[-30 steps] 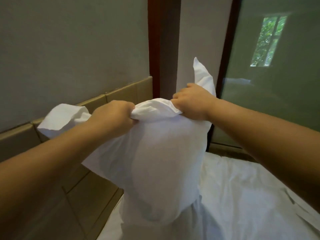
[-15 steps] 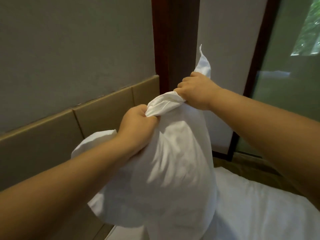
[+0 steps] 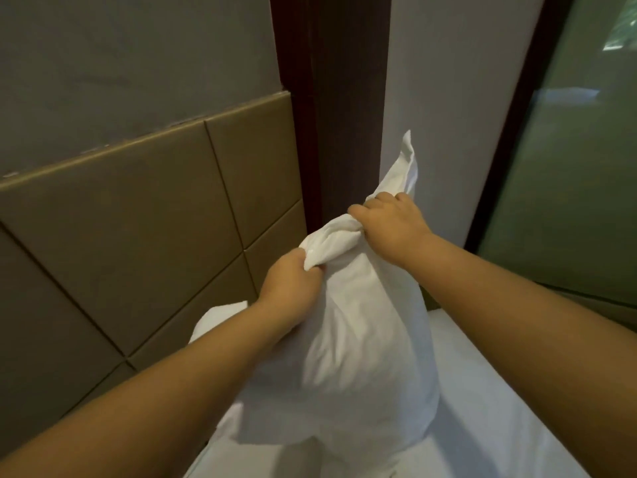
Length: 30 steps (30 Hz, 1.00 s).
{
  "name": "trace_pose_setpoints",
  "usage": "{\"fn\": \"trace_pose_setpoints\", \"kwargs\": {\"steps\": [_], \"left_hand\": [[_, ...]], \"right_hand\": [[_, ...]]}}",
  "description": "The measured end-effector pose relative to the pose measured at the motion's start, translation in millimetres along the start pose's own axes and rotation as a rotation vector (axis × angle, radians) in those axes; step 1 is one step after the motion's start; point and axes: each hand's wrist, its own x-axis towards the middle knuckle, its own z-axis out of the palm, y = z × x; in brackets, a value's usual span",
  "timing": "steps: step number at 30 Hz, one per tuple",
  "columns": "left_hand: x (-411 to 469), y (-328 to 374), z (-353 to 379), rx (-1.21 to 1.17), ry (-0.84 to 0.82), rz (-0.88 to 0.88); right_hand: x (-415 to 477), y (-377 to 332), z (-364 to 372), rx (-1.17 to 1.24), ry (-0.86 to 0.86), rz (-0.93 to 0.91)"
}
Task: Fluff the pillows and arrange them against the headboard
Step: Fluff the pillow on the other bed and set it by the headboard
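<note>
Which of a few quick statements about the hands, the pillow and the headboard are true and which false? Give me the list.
1. Both hands grip the pillow by its top edge. True.
2. The left hand is open and empty. False: it is clenched on the fabric.
3. The right hand is higher than the left. True.
4. The pillow is blue. False: it is white.
5. The headboard has tan panels. True.
</note>
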Motion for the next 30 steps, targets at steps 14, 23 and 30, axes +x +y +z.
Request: {"fn": "trace_pose_setpoints", "kwargs": {"steps": [14,23,30], "left_hand": [[89.6,-14.3,-73.2,0.575,0.122,0.068],[87.2,-85.1,-128.9,1.151,0.143,-0.045],[73.0,-76.6,-126.7,0.9,0.003,0.322]], "right_hand": [[97.2,-58.3,18.3,0.528,-0.109,0.34],[93.4,-134.2,58.7,0.619,-0.189,0.057],[99.6,-164.2,23.3,0.833,-0.181,-0.194]]}}
